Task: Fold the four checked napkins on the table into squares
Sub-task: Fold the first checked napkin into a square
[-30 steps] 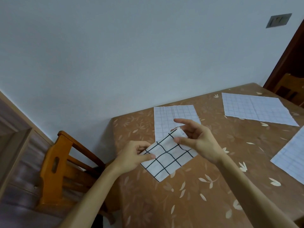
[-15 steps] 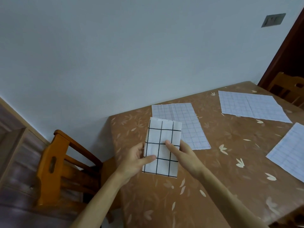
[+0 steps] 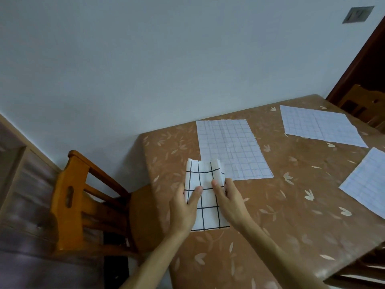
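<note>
A: White with black lines, the bold-checked napkin (image 3: 205,197): how far along?
B: Folded to a rectangle at the near left edge of the table (image 3: 270,215), probably one fold short of square. The left hand (image 3: 183,205) and right hand (image 3: 229,199) pinch its long sides, thumbs on top.
A: The others?
B: Middle napkin (image 3: 231,149), far napkin (image 3: 318,128) and right napkin (image 3: 366,184) lie flat, unfolded.
A: The room?
B: Brown leaf-print table cover, wooden chair (image 3: 79,195) leftward, pale wall (image 3: 145,59).

Wooden chair (image 3: 70,197), leaf-patterned table (image 3: 291,215), grey wall plate (image 3: 358,17)
</note>
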The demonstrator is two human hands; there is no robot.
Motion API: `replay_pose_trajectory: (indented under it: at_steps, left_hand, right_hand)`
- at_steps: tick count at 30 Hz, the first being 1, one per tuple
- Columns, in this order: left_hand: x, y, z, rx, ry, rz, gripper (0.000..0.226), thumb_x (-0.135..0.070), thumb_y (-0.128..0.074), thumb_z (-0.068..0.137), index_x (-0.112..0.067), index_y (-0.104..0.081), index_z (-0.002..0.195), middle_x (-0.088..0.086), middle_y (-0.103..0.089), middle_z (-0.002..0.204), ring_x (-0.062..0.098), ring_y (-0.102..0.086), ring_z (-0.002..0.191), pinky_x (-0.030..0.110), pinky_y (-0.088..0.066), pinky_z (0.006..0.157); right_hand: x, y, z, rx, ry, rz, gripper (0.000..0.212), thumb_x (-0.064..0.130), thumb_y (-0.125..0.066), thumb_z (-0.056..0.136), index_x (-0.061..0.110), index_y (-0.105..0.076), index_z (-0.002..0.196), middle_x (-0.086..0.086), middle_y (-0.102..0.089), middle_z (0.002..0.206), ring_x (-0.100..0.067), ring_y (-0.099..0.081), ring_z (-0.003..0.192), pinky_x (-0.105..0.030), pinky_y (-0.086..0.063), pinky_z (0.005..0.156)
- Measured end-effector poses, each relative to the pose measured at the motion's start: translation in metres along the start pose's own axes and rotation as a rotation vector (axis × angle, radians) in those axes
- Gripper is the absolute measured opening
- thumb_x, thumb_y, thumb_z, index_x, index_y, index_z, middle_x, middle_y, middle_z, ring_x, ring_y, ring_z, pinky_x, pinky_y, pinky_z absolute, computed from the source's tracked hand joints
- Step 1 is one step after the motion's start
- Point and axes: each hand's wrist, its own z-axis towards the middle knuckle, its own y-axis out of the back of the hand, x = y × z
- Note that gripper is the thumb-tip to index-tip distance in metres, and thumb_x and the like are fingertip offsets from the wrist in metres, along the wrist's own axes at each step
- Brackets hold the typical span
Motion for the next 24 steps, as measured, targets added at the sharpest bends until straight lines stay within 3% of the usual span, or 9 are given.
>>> replay_pose_trajectory:
  at_steps: [3, 9, 10, 12, 15, 18, 20, 22, 24]
  left_hand:
    - [0.023, 0.002, -0.014, 0.033, 0.087, 0.004, 0.008, -0.031, -0.062, 0.096, -0.028, -0.062, 0.104, -0.022, -0.067, 0.088, -0.013, -0.063, 0.088, 0.009, -0.051, 0.074]
    - [0.123, 0.003, -0.042, 0.199, 0.262, 0.266, 0.049, -0.067, -0.043, 0.094, -0.026, -0.05, 0.068, -0.003, -0.053, 0.057, 0.02, -0.061, 0.073, 0.05, -0.052, 0.079]
    - [0.138, 0.004, -0.048, 0.25, 0.283, 0.263, 0.051, -0.068, -0.044, 0.093, -0.024, -0.048, 0.068, -0.003, -0.049, 0.056, 0.027, -0.059, 0.07, 0.052, -0.052, 0.071]
    - [0.143, 0.008, -0.057, 0.308, 0.299, 0.22, 0.047, -0.058, -0.052, 0.094, -0.021, -0.046, 0.067, -0.005, -0.042, 0.056, 0.015, -0.049, 0.057, 0.037, -0.044, 0.056]
    - [0.15, 0.016, -0.059, 0.335, 0.404, 0.187, 0.035, -0.037, -0.062, 0.095, -0.015, -0.053, 0.069, -0.005, -0.053, 0.059, 0.005, -0.05, 0.052, 0.02, -0.04, 0.049]
    - [0.168, 0.022, -0.057, 0.267, 0.482, 0.199, 0.036, -0.04, -0.062, 0.095, -0.009, -0.06, 0.077, 0.009, -0.068, 0.072, 0.023, -0.066, 0.068, 0.036, -0.054, 0.057]
    - [0.178, 0.024, -0.054, 0.211, 0.527, 0.205, 0.037, -0.037, -0.062, 0.095, -0.005, -0.06, 0.076, 0.012, -0.067, 0.072, 0.027, -0.064, 0.069, 0.032, -0.05, 0.056]
    - [0.184, 0.026, -0.047, 0.186, 0.547, 0.209, 0.035, -0.035, -0.063, 0.095, -0.006, -0.06, 0.076, 0.008, -0.066, 0.071, 0.024, -0.061, 0.067, 0.028, -0.046, 0.057]
    - [0.191, 0.028, -0.036, 0.203, 0.58, 0.177, 0.027, -0.037, -0.064, 0.094, -0.014, -0.063, 0.08, 0.0, -0.069, 0.077, 0.019, -0.066, 0.074, 0.034, -0.054, 0.065]
  right_hand:
    - [-0.028, -0.012, -0.002, -0.038, -0.056, -0.116, 0.032, 0.047, -0.051, 0.098, 0.015, -0.054, 0.098, 0.0, -0.068, 0.093, -0.011, -0.068, 0.076, -0.021, -0.05, 0.056]
    - [-0.094, -0.026, -0.022, -0.042, -0.214, -0.268, 0.027, 0.042, -0.043, 0.102, 0.018, -0.048, 0.091, 0.004, -0.066, 0.084, -0.006, -0.063, 0.07, -0.023, -0.047, 0.057]
    - [-0.105, -0.027, -0.025, -0.033, -0.239, -0.282, 0.028, 0.041, -0.042, 0.103, 0.017, -0.048, 0.089, 0.003, -0.065, 0.084, -0.008, -0.062, 0.071, -0.026, -0.048, 0.059]
    - [-0.126, -0.031, -0.03, -0.006, -0.295, -0.287, 0.027, 0.038, -0.043, 0.103, 0.014, -0.051, 0.096, 0.002, -0.066, 0.088, -0.01, -0.064, 0.076, -0.03, -0.052, 0.065]
    - [-0.151, -0.038, -0.034, 0.002, -0.346, -0.251, 0.02, 0.037, -0.051, 0.1, 0.018, -0.057, 0.105, 0.002, -0.07, 0.095, -0.014, -0.069, 0.085, -0.039, -0.058, 0.075]
    - [-0.16, -0.043, -0.035, 0.026, -0.387, -0.228, 0.025, 0.04, -0.059, 0.095, 0.02, -0.061, 0.111, 0.005, -0.072, 0.095, -0.01, -0.069, 0.085, -0.024, -0.054, 0.066]
    - [-0.162, -0.046, -0.036, 0.09, -0.409, -0.233, 0.02, 0.034, -0.062, 0.094, 0.021, -0.065, 0.108, 0.009, -0.071, 0.086, -0.006, -0.066, 0.074, -0.014, -0.048, 0.06]
    - [-0.167, -0.05, -0.034, 0.157, -0.421, -0.278, 0.007, 0.023, -0.063, 0.092, 0.025, -0.07, 0.095, 0.011, -0.067, 0.07, -0.007, -0.06, 0.063, -0.021, -0.048, 0.059]
    - [-0.171, -0.056, -0.027, 0.197, -0.442, -0.34, 0.016, 0.017, -0.061, 0.089, 0.028, -0.07, 0.082, 0.011, -0.063, 0.06, -0.008, -0.06, 0.056, -0.032, -0.054, 0.059]
